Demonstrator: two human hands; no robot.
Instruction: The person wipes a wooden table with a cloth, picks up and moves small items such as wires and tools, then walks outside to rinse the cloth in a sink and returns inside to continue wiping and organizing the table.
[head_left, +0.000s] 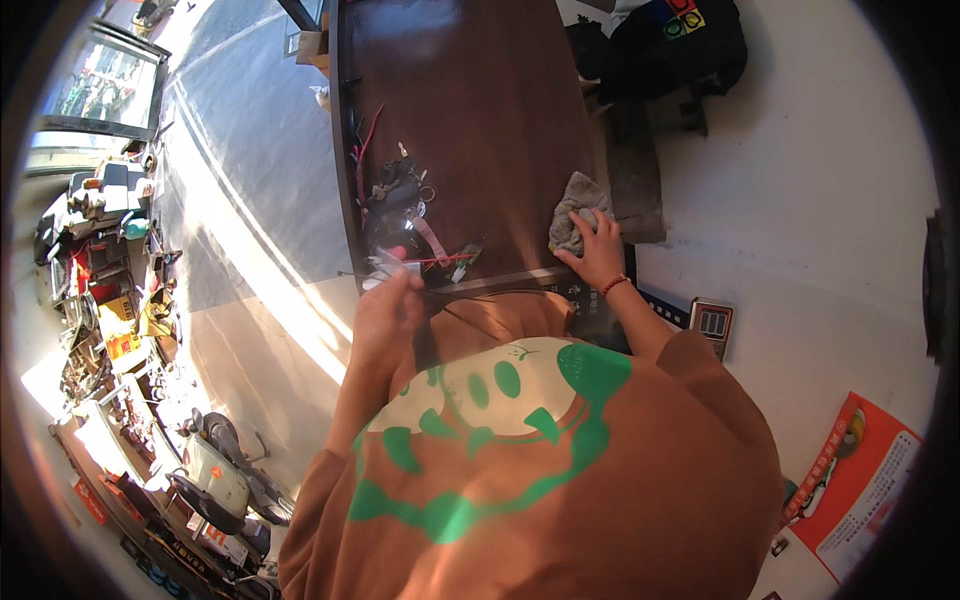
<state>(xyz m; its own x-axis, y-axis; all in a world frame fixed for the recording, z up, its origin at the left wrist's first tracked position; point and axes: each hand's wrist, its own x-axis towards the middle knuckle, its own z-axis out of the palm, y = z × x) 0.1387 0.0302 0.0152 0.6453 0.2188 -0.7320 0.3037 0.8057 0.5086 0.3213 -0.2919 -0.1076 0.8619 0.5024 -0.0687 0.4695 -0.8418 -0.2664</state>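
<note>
My right hand (598, 251) lies on a crumpled grey cloth (577, 202) at the right side of a dark brown tabletop (480, 135), fingers spread over it. Near the left front corner my left hand (390, 296) is raised and blurred, with thin wire-like pieces at its fingertips; whether it grips them I cannot tell. Just beyond it lie a pink strap (430, 240), a small green part (469, 255) with a white connector, and a dark bunch of keys and cords (397, 187). A red wire (369, 142) runs along the left edge.
The tabletop has a raised left edge (341, 150). Dark clothing (675, 45) hangs at the far right by the white wall. A dark box (592, 304) and a small device (711, 322) are at the near right. A scooter (217, 472) and piled parts stand on the left.
</note>
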